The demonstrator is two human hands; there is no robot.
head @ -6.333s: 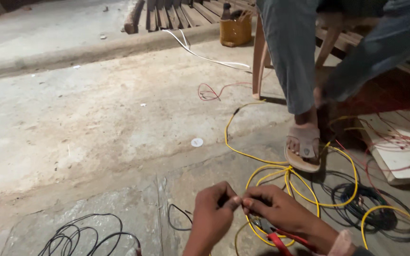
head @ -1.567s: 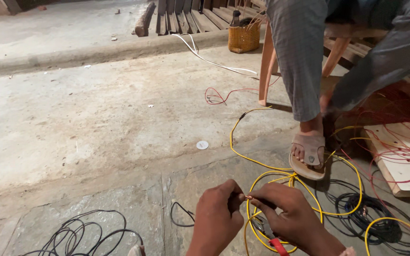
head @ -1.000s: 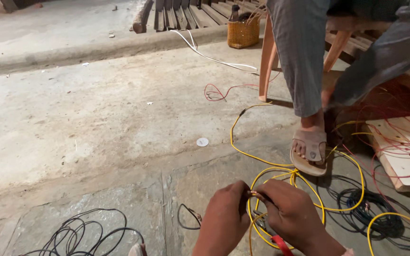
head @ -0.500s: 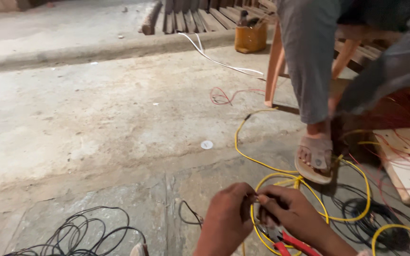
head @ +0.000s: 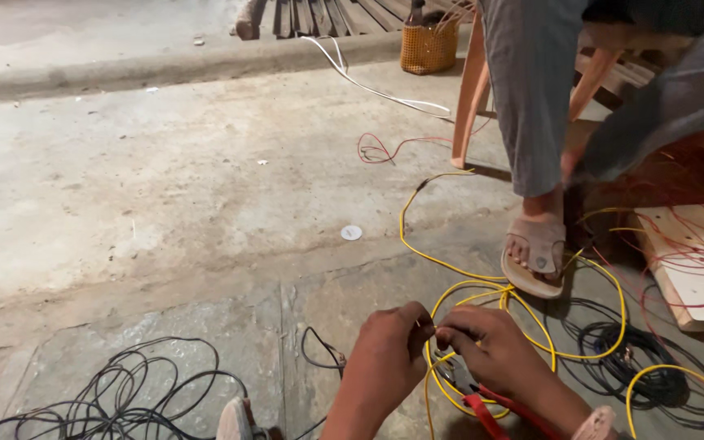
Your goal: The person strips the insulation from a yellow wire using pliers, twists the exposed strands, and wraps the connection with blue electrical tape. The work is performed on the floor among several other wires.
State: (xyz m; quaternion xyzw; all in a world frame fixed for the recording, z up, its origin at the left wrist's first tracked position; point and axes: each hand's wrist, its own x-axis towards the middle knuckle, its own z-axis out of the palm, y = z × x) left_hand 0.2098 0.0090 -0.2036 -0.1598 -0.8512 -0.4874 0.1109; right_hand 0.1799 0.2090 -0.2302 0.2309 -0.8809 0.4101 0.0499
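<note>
Both your left hand and right hand pinch the yellow wire end; red-handled pliers rest unused, joint unfinished.

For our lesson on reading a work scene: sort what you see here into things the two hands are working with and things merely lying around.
In hand:
left hand and right hand, pinching a thin wire end
yellow wire
red-handled pliers

Lying about:
black wire tangle
red wire
white disc
woven basket
another person's sandalled foot
</note>
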